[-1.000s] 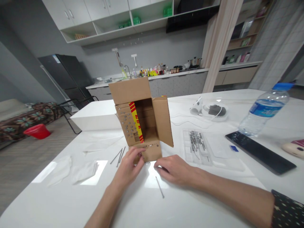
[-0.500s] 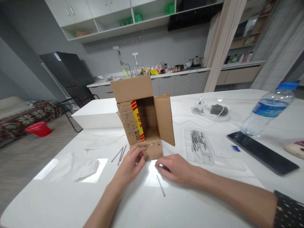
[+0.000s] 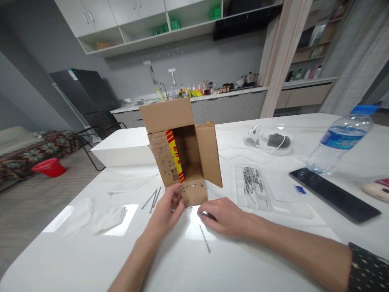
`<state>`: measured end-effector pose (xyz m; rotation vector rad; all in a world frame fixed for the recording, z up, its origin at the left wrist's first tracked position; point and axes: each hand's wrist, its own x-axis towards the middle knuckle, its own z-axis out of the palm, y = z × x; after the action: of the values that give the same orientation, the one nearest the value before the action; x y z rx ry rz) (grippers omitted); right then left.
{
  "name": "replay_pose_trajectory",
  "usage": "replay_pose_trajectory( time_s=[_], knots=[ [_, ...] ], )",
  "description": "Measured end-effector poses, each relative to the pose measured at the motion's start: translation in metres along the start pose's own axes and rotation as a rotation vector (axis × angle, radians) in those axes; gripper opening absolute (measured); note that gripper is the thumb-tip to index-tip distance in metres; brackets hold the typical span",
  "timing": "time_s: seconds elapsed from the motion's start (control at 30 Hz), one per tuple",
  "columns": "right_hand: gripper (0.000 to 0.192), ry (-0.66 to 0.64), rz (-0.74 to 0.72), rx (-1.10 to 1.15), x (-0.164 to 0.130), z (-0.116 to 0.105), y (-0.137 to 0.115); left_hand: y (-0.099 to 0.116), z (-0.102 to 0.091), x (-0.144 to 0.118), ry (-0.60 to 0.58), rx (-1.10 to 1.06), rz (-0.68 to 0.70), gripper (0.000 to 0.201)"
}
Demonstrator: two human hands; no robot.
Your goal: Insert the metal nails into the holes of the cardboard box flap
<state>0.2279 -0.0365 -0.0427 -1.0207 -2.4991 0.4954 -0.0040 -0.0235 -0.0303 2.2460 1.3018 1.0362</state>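
Observation:
A cardboard box (image 3: 167, 113) stands open towards me, and its lower flap (image 3: 194, 196) lies out over the table with a row of small holes and nail heads. My left hand (image 3: 170, 205) is closed at the flap's left side, index finger on top and thumb by the front edge. By the flap's front right corner, my right hand (image 3: 220, 215) rests on the table with curled fingers; whatever they may hold is hidden. One long nail (image 3: 204, 238) lies in front of the hands. Several more nails (image 3: 154, 200) lie left of the box, whose left flap (image 3: 162, 156) is studded with nail heads.
To the right is a clear plastic case (image 3: 251, 186) of nails and screws. Beyond it are a black phone (image 3: 334, 194), a water bottle (image 3: 340, 140) and a white device with cable (image 3: 276, 142). White cloths (image 3: 109, 219) and a white box (image 3: 124, 148) are on the left.
My left index finger has drawn back slightly to the left across the flap, uncovering more of the holes. My right hand stays in nearly the same place. The camera view has shifted slightly.

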Motion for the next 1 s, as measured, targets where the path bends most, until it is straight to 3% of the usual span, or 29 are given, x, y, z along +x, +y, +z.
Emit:
replay_pose_trajectory(
  time_s=[0.2, 0.3, 0.5, 0.73, 1.0],
  knots=[
    [0.021, 0.001, 0.013, 0.007, 0.001, -0.001, -0.001, 0.003, -0.003, 0.001, 0.059, 0.086, 0.137, 0.014],
    [0.021, 0.002, 0.005, 0.007, 0.001, 0.0, 0.0, 0.002, -0.004, 0.001, 0.032, 0.104, 0.179, 0.017],
    [0.021, 0.007, 0.002, 0.017, 0.001, 0.0, 0.0, 0.004, -0.004, 0.0, 0.051, 0.097, 0.175, 0.016],
    [0.02, -0.002, 0.004, 0.015, 0.0, -0.001, -0.001, 0.011, -0.005, 0.0, -0.006, 0.065, 0.138, 0.008],
    [0.019, -0.001, 0.007, 0.011, 0.001, -0.001, -0.001, 0.005, -0.003, -0.002, -0.014, 0.089, 0.132, 0.007]
  ],
)
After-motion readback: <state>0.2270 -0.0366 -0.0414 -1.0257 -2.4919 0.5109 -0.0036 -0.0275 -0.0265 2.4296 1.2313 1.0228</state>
